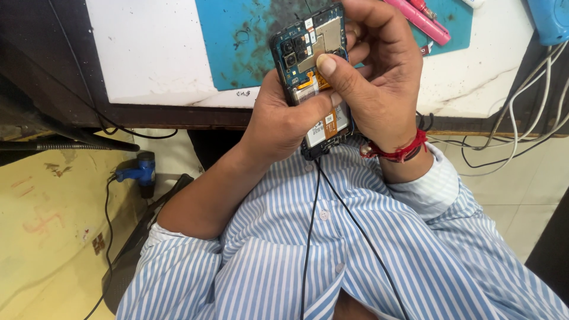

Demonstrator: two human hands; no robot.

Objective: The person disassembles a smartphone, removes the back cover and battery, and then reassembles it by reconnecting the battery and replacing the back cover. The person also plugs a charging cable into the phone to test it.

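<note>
Both hands grip the opened phone (312, 77): left hand (278, 118) wraps its near edge, right hand (379, 71) presses a thumb onto the board, risking a cracked connector.

Single head view, looking steeply down, close.

An opened phone (314, 77) is held against the striped cotton-like cloth of the shirt (332, 255), its bare circuit board shown as matt blue-green with a dull metal shield and glossy orange flex strips. Behind the phone, a blue mat (243, 41) of matt, rubbery look is seen scuffed and stained dark, laid on a smooth white table top (148, 53) with a dark wooden edge. Right of the phone, a red thread band (397, 151) is worn on the wrist, and smooth pink plastic tools (421, 21) are seen on the mat.
</note>
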